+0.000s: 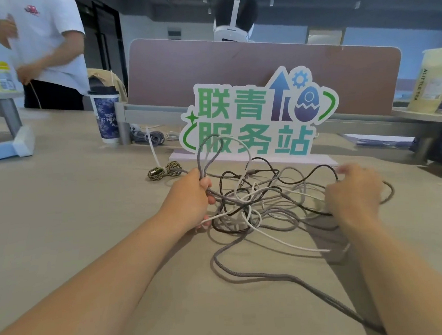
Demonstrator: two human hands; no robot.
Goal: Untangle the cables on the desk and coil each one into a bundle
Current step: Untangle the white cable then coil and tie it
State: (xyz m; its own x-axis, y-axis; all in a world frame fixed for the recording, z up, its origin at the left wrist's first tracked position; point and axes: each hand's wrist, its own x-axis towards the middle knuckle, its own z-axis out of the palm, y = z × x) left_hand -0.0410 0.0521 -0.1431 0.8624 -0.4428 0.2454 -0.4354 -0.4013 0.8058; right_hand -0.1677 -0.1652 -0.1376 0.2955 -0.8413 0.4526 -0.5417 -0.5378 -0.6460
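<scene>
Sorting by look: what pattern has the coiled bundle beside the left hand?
The coiled bundle is braided gold and black; head view.

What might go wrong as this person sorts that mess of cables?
The left hand grips loops of the grey cable while a black cable and a white cable cross it in the tangle; tugging may tighten knots. The sign stands behind, so a lifted loop might snag and tip it.

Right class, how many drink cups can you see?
2: blue patterned paper cup with black lid, left of the green-lettered sign; tall pale yellow cup, far right. A partly hidden third may stand beside it.
</scene>
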